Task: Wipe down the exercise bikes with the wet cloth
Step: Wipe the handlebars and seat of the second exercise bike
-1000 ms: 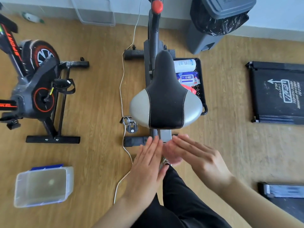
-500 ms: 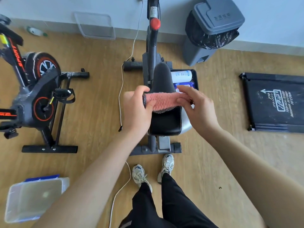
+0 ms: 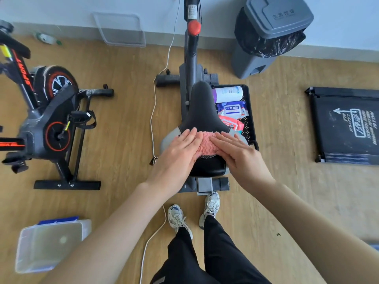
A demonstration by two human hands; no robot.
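Pink, single: pressed cloth (image 3: 206, 144) flat across saddle (image 3: 202, 107) with left hand (image 3: 180, 152) and right hand (image 3: 240, 155), fingers straight. Counted two bikes, middle bike (image 3: 191, 64) and left bike (image 3: 47, 121), open floor (image 3: 127, 136) between.

Both hands, the left hand (image 3: 180, 149) and the right hand (image 3: 239, 149), now press flat on the pink cloth (image 3: 207, 143), no longer pinching its ends; it sits lower, down on the wide rear of the saddle (image 3: 202, 111).

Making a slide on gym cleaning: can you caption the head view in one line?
Left hand and right hand press a pink cloth flat on the saddle of the central exercise bike.
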